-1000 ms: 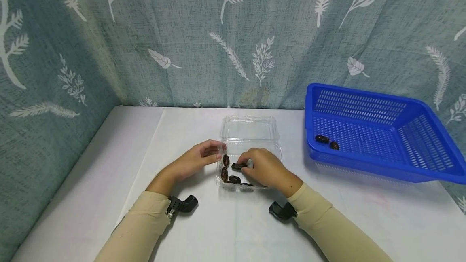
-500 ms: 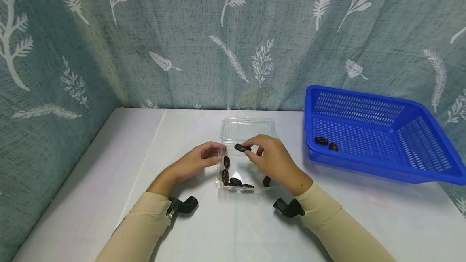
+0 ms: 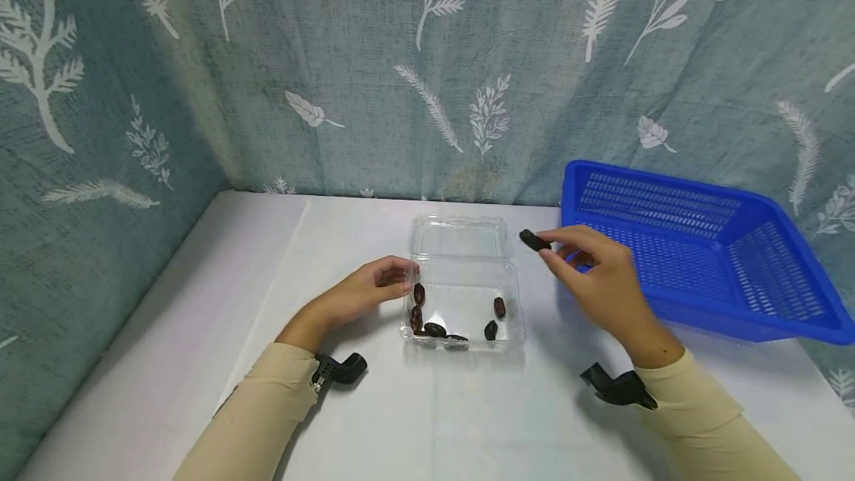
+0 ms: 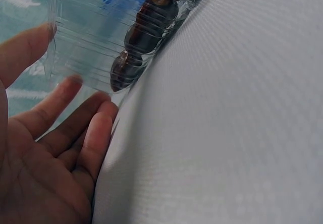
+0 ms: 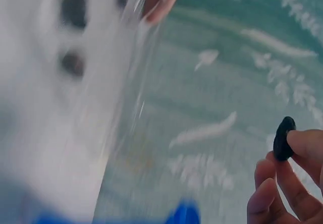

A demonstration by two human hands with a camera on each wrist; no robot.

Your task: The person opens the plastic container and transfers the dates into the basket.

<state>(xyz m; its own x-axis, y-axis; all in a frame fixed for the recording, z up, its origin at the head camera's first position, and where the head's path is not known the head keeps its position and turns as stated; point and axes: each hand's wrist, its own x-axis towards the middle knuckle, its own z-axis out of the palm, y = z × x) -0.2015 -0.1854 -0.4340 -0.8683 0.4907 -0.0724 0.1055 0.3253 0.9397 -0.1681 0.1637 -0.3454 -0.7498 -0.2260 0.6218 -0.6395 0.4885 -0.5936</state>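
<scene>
My right hand (image 3: 594, 273) pinches a dark, wrinkled date (image 3: 534, 240) between thumb and fingertips. It is raised between the clear plastic clamshell box (image 3: 461, 273) and the blue basket. In the right wrist view the same date (image 5: 284, 138) shows near-black. My left hand (image 3: 367, 288) touches the box's left wall, its fingers relaxed; the left wrist view shows the fingertips (image 4: 75, 78) against the clear plastic. Several dates lie in the box along its left and front sides, with a date (image 3: 499, 308) and another date (image 3: 490, 330) at the right. The lid (image 3: 459, 237) lies back, away from me.
A blue slotted basket (image 3: 701, 325) stands at the right; my right hand hides part of its near-left side. White cloth (image 3: 334, 421) covers the table. A patterned green curtain (image 3: 374, 117) hangs behind and at the left.
My right hand has lifted a date out of the clamshell box and carried it right, towards the basket. The left hand stays at the box's left wall. The head view has shifted slightly.
</scene>
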